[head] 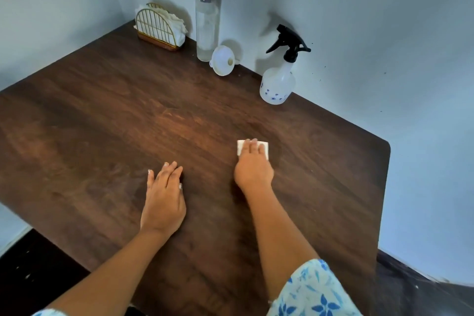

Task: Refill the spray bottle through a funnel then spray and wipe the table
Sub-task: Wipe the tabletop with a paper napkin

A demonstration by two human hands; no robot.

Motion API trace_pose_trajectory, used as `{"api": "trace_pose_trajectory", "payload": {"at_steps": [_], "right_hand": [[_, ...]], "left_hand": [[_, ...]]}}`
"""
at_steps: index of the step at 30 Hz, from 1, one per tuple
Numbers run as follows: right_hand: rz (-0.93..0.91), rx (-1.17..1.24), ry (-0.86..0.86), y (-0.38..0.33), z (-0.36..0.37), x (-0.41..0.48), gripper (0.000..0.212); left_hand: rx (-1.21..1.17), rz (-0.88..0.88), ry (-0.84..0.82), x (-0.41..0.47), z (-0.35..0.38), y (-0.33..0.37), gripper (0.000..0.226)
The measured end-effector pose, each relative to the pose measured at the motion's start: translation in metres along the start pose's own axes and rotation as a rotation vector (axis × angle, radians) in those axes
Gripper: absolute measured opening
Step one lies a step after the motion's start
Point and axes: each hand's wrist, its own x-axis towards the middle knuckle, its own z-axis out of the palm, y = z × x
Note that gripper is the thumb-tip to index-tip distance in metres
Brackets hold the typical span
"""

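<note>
From the head camera, the right hand [252,167] is pressing flat on a folded white tissue [265,148] on the dark wooden counter [102,115]. Its grip is not curled round the tissue; the fingers [250,146] are lying stretched over it, pinning it against the wood, and white edges are showing past the fingertips on both sides and at the far end. The tissue is lying straight ahead of the palm, toward the far wall, with its long side running left to right across the line of the forearm. By my judgement the wiping stroke is turning on this: a push away or a sweep sideways will carry the tissue along under the fingers, with bare counter open on every side.

The left hand [164,197] is resting palm down on the counter, nearer the person and well apart from the tissue. Its grip is empty, fingers loosely together and extended. The right hand is clearly the nearer one to the tissue.

The spray bottle [278,79] is standing upright at the far edge against the wall, well apart from both hands and closer to the right one. The white funnel [223,60] is lying on its side just beside a tall clear bottle [206,25] with a purple cap, and a wire napkin holder [156,25] is sitting in the far corner. The refilling looks finished and the wiping is under way.
</note>
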Motion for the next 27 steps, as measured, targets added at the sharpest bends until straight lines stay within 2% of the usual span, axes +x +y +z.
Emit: {"api": "trace_pose_trajectory", "payload": {"at_steps": [3, 5, 7, 10, 13, 18, 21, 24, 27], "right_hand": [[0.125, 0.016, 0.033, 0.026, -0.005, -0.019, 0.059], [0.136, -0.013, 0.054, 0.017, 0.007, -0.049, 0.057], [0.038, -0.036, 0.010, -0.012, 0.024, -0.083, 0.057], [-0.258, -0.060, -0.058, -0.058, 0.048, -0.113, 0.058], [-0.360, -0.048, -0.052, -0.061, 0.042, -0.083, 0.059], [-0.056, -0.112, -0.010, -0.010, 0.026, -0.063, 0.060], [-0.010, -0.166, 0.074, -0.008, 0.045, -0.107, 0.059], [-0.176, -0.180, 0.060, -0.041, 0.067, -0.144, 0.063], [-0.457, -0.235, -0.071, -0.071, 0.077, -0.142, 0.059]], "left_hand": [[-0.006, -0.002, 0.020, -0.011, -0.004, -0.003, 0.044], [-0.004, -0.030, 0.014, -0.017, -0.008, -0.005, 0.044], [-0.002, -0.044, 0.001, -0.020, -0.009, -0.006, 0.046], [-0.005, -0.055, -0.012, -0.025, -0.009, -0.010, 0.053], [0.006, -0.051, -0.005, -0.033, -0.011, -0.016, 0.053], [-0.002, -0.089, 0.040, -0.057, -0.018, -0.023, 0.047], [-0.003, -0.115, 0.048, -0.063, -0.021, -0.023, 0.048], [0.007, -0.125, 0.044, -0.063, -0.021, -0.021, 0.050], [0.025, -0.130, 0.032, -0.066, -0.020, -0.019, 0.055]]}}
